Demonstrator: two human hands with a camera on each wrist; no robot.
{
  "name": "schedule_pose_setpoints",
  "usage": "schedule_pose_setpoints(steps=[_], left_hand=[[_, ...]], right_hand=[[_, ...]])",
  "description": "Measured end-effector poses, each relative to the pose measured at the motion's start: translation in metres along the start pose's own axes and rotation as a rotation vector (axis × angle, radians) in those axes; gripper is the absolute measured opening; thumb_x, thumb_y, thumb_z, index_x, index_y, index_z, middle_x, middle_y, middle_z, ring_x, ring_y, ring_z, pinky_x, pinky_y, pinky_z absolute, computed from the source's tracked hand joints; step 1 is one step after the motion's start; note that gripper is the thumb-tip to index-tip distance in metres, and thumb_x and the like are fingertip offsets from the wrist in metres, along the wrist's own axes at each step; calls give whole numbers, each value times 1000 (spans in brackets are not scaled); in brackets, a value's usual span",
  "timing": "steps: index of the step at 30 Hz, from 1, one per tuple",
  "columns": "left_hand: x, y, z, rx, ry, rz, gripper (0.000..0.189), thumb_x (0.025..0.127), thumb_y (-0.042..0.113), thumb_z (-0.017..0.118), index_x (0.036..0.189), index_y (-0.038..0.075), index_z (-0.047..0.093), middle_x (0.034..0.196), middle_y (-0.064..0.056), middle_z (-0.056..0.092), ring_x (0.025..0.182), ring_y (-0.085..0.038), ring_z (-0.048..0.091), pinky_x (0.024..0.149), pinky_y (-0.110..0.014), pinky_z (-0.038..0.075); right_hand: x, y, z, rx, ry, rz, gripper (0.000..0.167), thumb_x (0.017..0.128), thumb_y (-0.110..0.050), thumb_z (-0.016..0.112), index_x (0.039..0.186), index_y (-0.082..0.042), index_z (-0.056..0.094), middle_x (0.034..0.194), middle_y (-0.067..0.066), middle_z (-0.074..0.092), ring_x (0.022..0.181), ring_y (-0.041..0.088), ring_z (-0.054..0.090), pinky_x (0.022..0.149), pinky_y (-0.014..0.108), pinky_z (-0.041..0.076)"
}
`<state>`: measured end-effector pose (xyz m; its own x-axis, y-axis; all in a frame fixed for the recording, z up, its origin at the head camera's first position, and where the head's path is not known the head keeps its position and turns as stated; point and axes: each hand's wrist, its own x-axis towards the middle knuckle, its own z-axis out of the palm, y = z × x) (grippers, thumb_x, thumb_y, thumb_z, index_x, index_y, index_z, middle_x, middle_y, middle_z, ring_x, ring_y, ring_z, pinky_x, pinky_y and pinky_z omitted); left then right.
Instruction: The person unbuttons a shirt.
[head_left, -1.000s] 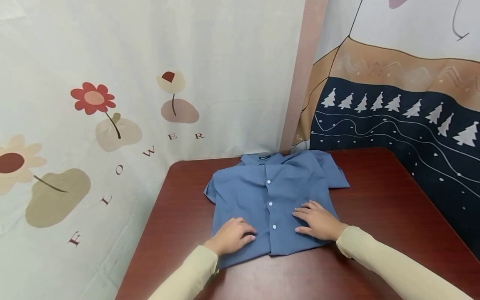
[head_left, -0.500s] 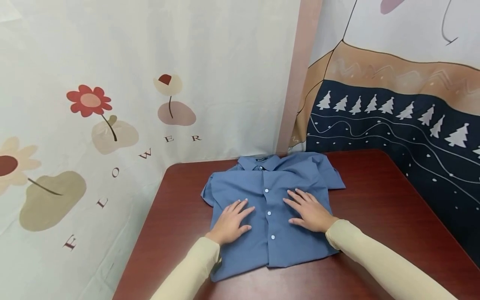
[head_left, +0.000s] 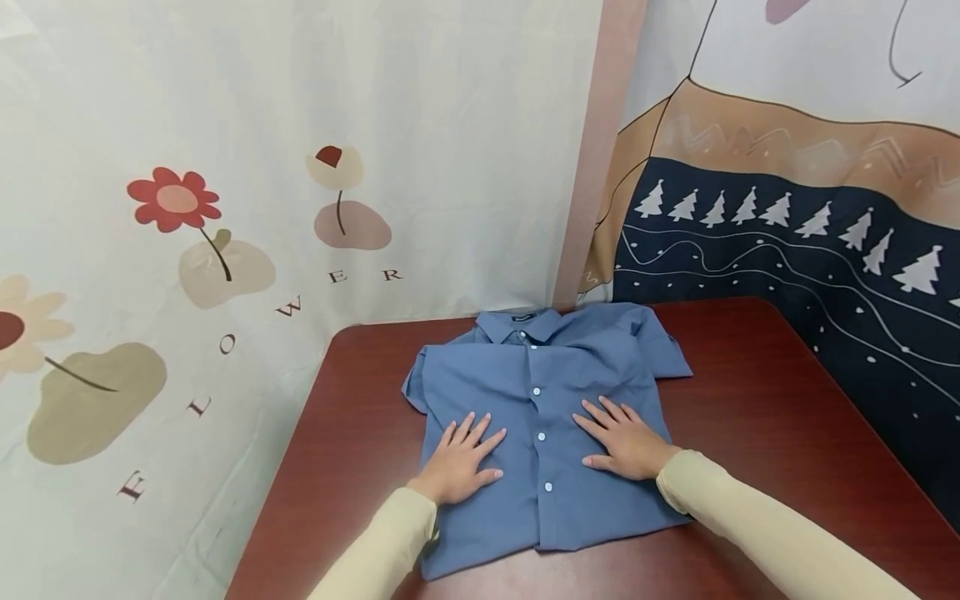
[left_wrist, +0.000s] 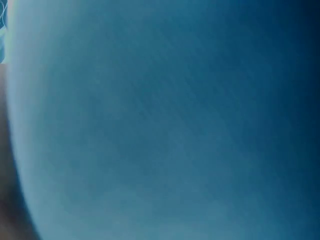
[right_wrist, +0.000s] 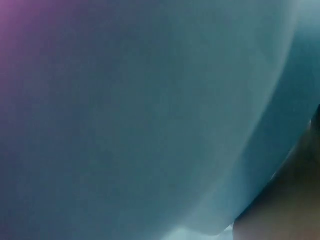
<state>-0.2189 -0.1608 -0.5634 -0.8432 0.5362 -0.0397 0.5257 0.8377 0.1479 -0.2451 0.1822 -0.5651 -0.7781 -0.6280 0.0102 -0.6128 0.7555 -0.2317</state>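
A blue short-sleeved button-up shirt [head_left: 517, 517] lies front side up, its collar [head_left: 517, 323] toward the far table edge. White buttons run down its middle. My left hand [head_left: 459, 461] rests on the left half of the shirt with fingers spread. On the right half, my right hand [head_left: 626, 442] lies with its fingers straight and spread. In the left wrist view, blurred blue cloth [left_wrist: 160, 120] fills nearly everything; the right wrist view is also mostly close, blurred blue cloth [right_wrist: 150, 125]. Neither wrist view shows fingers.
The shirt is on a dark red-brown table [head_left: 757, 433] with rounded corners. Behind the table hangs a white curtain [head_left: 465, 150] printed with flowers and letters. A dark blue cloth with white trees [head_left: 750, 250] hangs along the right side.
Both hands moved forward on the shirt and their fingers spread, then slid slightly back. The shirt's lower edge shifted toward me, and the collar now shows more fully.
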Motion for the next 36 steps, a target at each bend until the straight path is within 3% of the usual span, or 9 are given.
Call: schedule_pose_setpoints(steps=[6, 13, 16, 20, 23, 27, 31, 36], left_hand=[[-16, 6, 1, 7, 33, 52, 58, 95, 56, 51, 143, 24, 51, 151, -9, 39, 140, -34, 30, 112, -54, 19], [-22, 10, -4, -38, 102, 113, 42, 96, 47, 56, 126, 20, 64, 136, -4, 54, 126, -24, 47, 107, -44, 33], [-17, 8, -6, -27, 160, 115, 40, 94, 44, 60, 126, 20, 64, 136, -4, 54, 125, -24, 48, 103, -45, 36], [-4, 3, -8, -3, 205, 83, 50, 93, 44, 63, 136, 21, 57, 147, -8, 43, 134, -30, 39, 107, -50, 31], [7, 0, -7, 6, 182, 49, 57, 93, 47, 61, 144, 23, 49, 154, -9, 34, 141, -33, 29, 112, -52, 24], [14, -2, -3, 9, 102, 20, 61, 95, 50, 56, 148, 24, 44, 157, -10, 29, 144, -34, 22, 114, -53, 18], [12, 0, -1, -1, 35, 10, 59, 96, 50, 52, 149, 23, 43, 157, -10, 28, 144, -34, 20, 114, -53, 16], [4, 2, 1, 1, 22, 18, 58, 98, 50, 50, 149, 24, 42, 157, -9, 29, 145, -33, 20, 114, -53, 17]], right_hand=[[-24, -11, 3, 8, 2, -56, 72, 94, -57, 52, 147, -10, 42, 152, 18, 34, 138, 46, 26, 106, 63, 21], [-44, -23, -3, 16, -29, -70, 71, 95, -56, 52, 147, -10, 42, 151, 18, 35, 138, 46, 27, 107, 62, 22], [-40, -23, -6, 23, 11, -66, 70, 94, -54, 55, 147, -10, 43, 151, 18, 36, 138, 45, 28, 107, 62, 22], [-18, -17, -9, 8, 132, -48, 70, 91, -50, 62, 146, -10, 44, 152, 17, 35, 139, 43, 27, 107, 62, 23], [1, -11, -10, -22, 172, -22, 71, 90, -49, 64, 147, -11, 44, 153, 17, 34, 140, 43, 26, 107, 63, 23], [14, -3, -6, -35, 104, 16, 71, 92, -51, 60, 148, -11, 42, 153, 17, 32, 141, 43, 24, 108, 62, 21], [14, 2, 1, -1, 46, 31, 70, 94, -51, 57, 148, -10, 41, 152, 19, 33, 140, 45, 24, 107, 64, 20], [5, 0, 6, 0, 59, 26, 69, 95, -53, 54, 149, -11, 41, 152, 17, 34, 140, 43, 25, 107, 64, 21]])
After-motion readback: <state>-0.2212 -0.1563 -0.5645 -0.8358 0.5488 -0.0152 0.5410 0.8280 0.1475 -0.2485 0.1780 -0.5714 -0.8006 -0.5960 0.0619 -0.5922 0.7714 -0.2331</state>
